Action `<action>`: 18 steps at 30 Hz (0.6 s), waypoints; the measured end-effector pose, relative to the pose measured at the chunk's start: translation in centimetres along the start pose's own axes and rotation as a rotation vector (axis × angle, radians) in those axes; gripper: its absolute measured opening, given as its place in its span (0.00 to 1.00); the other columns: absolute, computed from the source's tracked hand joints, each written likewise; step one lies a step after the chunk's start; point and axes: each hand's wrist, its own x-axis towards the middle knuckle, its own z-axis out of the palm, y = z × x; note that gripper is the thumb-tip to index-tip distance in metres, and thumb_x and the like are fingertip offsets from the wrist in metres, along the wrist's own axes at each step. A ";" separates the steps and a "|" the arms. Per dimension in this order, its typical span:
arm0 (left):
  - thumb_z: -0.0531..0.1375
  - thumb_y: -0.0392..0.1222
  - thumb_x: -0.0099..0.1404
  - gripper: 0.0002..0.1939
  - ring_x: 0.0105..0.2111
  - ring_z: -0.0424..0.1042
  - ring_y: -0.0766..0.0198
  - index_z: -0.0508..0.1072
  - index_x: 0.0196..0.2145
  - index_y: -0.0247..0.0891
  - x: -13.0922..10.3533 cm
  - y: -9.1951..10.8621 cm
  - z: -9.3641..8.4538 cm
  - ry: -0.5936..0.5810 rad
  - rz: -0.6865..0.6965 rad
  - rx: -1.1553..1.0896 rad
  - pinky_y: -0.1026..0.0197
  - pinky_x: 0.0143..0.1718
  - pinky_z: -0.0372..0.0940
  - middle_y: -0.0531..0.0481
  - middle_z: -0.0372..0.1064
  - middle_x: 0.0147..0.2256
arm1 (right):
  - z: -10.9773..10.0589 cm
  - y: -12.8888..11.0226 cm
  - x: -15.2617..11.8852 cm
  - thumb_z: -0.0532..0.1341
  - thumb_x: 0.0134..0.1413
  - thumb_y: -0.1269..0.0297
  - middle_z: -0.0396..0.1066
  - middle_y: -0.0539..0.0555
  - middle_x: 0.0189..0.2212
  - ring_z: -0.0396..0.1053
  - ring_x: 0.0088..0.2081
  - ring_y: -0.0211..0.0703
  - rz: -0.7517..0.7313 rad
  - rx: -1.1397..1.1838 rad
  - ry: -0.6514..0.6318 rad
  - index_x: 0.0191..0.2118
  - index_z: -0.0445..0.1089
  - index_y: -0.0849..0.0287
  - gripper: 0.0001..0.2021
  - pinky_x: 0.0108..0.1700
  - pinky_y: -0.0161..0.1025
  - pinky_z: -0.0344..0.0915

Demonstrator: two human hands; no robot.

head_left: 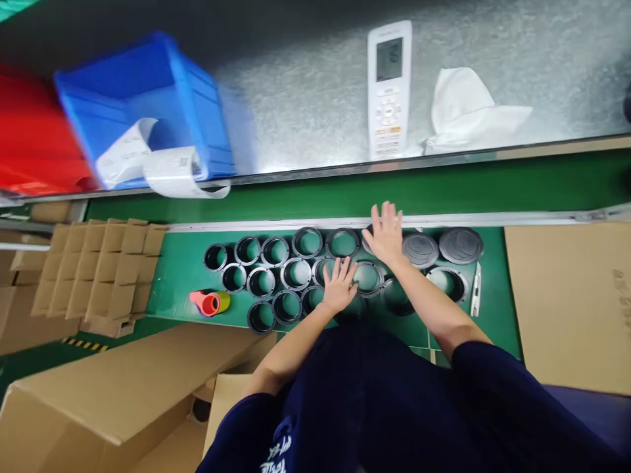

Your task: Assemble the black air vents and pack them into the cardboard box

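Several black plastic rings (307, 242) stand in rows on the green table (170, 279). My left hand (339, 286), fingers spread, lies over rings in the middle of the group. Farther back and to the right, my right hand (386, 234) is stretched flat above a round black piece that it mostly hides. Beside it are two black discs, one disc (420, 249) closer to the hand and another disc (461, 246) farther right. A single ring (447, 284) sits in front of the discs. Neither hand has its fingers wrapped around anything.
A utility knife (476, 290) lies at the right, by a cardboard sheet (566, 302). Tape rolls (211, 303) and cardboard dividers (101, 266) are left. The metal shelf (305, 98) bears a blue bin (207, 125), remote (389, 92) and white paper (468, 108). An open carton (123, 387) stands front left.
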 end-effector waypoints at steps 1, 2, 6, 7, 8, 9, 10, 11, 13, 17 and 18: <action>0.52 0.50 0.73 0.36 0.75 0.33 0.44 0.48 0.75 0.48 0.0 -0.1 -0.1 0.000 -0.006 0.011 0.26 0.70 0.33 0.48 0.37 0.76 | 0.2 -0.3 0.1 0.46 0.72 0.49 0.30 0.69 0.76 0.29 0.75 0.64 0.008 0.004 -0.060 0.76 0.42 0.67 0.37 0.72 0.66 0.27; 0.51 0.51 0.73 0.35 0.75 0.34 0.43 0.50 0.74 0.48 0.1 -0.1 -0.3 0.000 -0.017 0.022 0.26 0.70 0.34 0.48 0.37 0.76 | 0.5 -0.5 0.1 0.47 0.72 0.49 0.31 0.70 0.75 0.30 0.75 0.63 0.011 0.012 -0.127 0.76 0.43 0.68 0.37 0.72 0.65 0.27; 0.50 0.51 0.74 0.33 0.75 0.33 0.41 0.52 0.74 0.48 0.7 -0.5 -0.7 -0.009 -0.035 0.051 0.25 0.69 0.37 0.47 0.36 0.76 | 0.6 0.4 -0.3 0.48 0.72 0.47 0.31 0.66 0.76 0.29 0.75 0.60 0.022 0.069 -0.198 0.77 0.42 0.64 0.37 0.73 0.64 0.25; 0.50 0.51 0.74 0.33 0.75 0.33 0.41 0.52 0.74 0.47 0.7 -0.6 -0.8 -0.013 -0.030 0.050 0.25 0.69 0.38 0.46 0.36 0.76 | 0.2 1.3 -0.8 0.47 0.72 0.47 0.32 0.65 0.76 0.30 0.75 0.60 0.038 0.084 -0.154 0.77 0.43 0.63 0.36 0.73 0.65 0.26; 0.50 0.51 0.74 0.33 0.75 0.33 0.41 0.52 0.74 0.47 0.6 -0.6 -0.9 -0.015 -0.025 0.045 0.25 0.69 0.39 0.46 0.36 0.76 | -0.5 2.6 -1.4 0.46 0.72 0.48 0.35 0.64 0.76 0.32 0.75 0.60 0.068 0.094 -0.094 0.76 0.46 0.62 0.35 0.72 0.66 0.27; 0.50 0.50 0.74 0.33 0.75 0.33 0.41 0.52 0.74 0.47 0.5 -0.5 -1.0 -0.012 -0.027 0.038 0.25 0.69 0.39 0.46 0.36 0.76 | -1.3 4.3 -2.1 0.46 0.72 0.49 0.38 0.64 0.75 0.34 0.75 0.62 0.112 0.099 -0.029 0.75 0.49 0.61 0.33 0.72 0.68 0.28; 0.51 0.50 0.74 0.33 0.75 0.33 0.41 0.53 0.74 0.46 0.5 -0.2 -1.1 0.001 -0.039 0.030 0.25 0.69 0.40 0.44 0.36 0.76 | -2.3 6.3 -3.0 0.47 0.71 0.49 0.41 0.65 0.75 0.37 0.74 0.64 0.169 0.098 0.023 0.74 0.52 0.61 0.33 0.71 0.70 0.31; 0.51 0.49 0.74 0.33 0.75 0.33 0.41 0.53 0.74 0.44 0.6 0.3 -1.2 0.025 -0.049 0.021 0.26 0.69 0.39 0.42 0.37 0.76 | -3.4 8.5 -3.9 0.50 0.70 0.49 0.43 0.67 0.74 0.39 0.73 0.68 0.236 0.091 0.046 0.73 0.55 0.61 0.33 0.70 0.73 0.33; 0.52 0.49 0.73 0.34 0.75 0.34 0.42 0.53 0.73 0.39 1.6 1.8 -1.7 0.087 -0.020 -0.004 0.28 0.70 0.37 0.37 0.38 0.75 | -5.6 13.1 -5.5 0.61 0.61 0.50 0.40 0.68 0.74 0.40 0.72 0.75 0.358 0.059 -0.018 0.72 0.56 0.59 0.38 0.68 0.77 0.38; 0.60 0.46 0.69 0.39 0.75 0.32 0.44 0.52 0.73 0.42 7.0 7.1 -2.8 0.098 0.319 -0.071 0.32 0.72 0.29 0.38 0.38 0.75 | -8.2 18.8 -7.0 0.73 0.45 0.54 0.27 0.64 0.76 0.32 0.73 0.81 0.416 -0.039 -0.352 0.76 0.46 0.49 0.55 0.67 0.75 0.45; 0.63 0.45 0.66 0.43 0.75 0.30 0.42 0.51 0.74 0.44 8.9 8.4 -3.0 0.077 0.370 -0.075 0.29 0.71 0.28 0.39 0.35 0.76 | -8.4 19.2 -7.0 0.74 0.44 0.56 0.25 0.64 0.76 0.30 0.73 0.80 0.420 -0.058 -0.406 0.76 0.44 0.48 0.57 0.67 0.75 0.46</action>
